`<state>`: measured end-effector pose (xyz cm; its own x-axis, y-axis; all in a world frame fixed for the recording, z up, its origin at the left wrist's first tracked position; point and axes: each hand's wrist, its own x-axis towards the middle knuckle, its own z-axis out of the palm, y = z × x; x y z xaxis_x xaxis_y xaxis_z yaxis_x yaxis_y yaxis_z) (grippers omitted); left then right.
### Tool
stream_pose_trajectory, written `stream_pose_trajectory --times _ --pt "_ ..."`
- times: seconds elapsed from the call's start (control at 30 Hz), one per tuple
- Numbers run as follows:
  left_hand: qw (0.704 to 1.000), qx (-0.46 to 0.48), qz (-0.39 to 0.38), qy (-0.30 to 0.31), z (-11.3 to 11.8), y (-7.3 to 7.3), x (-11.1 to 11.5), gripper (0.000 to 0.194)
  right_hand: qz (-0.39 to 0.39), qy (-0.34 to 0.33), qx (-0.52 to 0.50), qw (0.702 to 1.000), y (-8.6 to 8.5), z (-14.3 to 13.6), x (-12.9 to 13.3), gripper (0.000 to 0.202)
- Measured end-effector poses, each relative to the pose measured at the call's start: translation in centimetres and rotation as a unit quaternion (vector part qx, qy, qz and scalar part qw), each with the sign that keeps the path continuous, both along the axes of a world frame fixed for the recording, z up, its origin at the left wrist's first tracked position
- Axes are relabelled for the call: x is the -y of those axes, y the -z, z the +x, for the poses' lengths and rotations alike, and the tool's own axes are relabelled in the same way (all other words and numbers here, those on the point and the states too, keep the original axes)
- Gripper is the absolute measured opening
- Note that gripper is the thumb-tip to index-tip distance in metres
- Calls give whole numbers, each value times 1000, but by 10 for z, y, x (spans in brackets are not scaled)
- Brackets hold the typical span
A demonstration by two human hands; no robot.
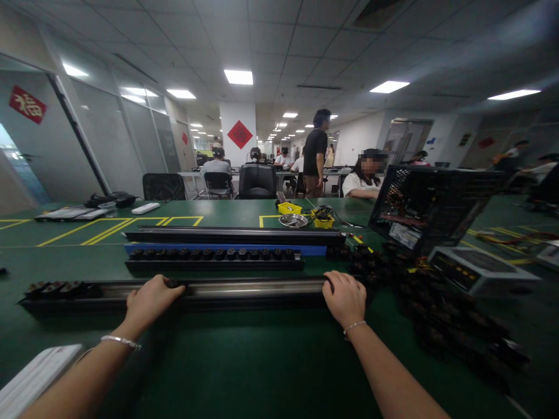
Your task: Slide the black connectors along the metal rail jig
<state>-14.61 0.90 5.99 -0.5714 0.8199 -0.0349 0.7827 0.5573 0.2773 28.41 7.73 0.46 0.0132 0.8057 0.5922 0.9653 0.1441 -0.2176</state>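
A long black channel (257,289) with a shiny metal inside lies across the table in front of me. Several small black socket-like pieces (55,289) sit in its left end. My left hand (151,301) is closed at the channel, its thumb and fingers on a small black piece (176,284) in the trough. Near the right end, my right hand (347,297) curls over the channel with fingers closed; what lies beneath the fingers is partly hidden. Behind it are a shorter black strip (213,265) filled with a row of round-faced pieces, a blue strip (317,250) and another long black channel (236,234).
Loose black pieces (441,308) heap at the right, beside a power supply unit (483,270) and an open computer case (430,203). Farther back are a metal dish (293,220) and yellow trays (289,208). A white object (39,372) lies front left. People sit and stand beyond.
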Motion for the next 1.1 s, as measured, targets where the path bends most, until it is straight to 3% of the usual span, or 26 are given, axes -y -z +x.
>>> stream_pose_trajectory --times 0.43,1.1 --pt "1000 -1 17 8 7 4 -4 51 -7 -6 -9 1000 -1 0 1 31" --pt "1000 -11 12 3 25 -1 -4 44 14 -9 -13 1000 0 0 1 27"
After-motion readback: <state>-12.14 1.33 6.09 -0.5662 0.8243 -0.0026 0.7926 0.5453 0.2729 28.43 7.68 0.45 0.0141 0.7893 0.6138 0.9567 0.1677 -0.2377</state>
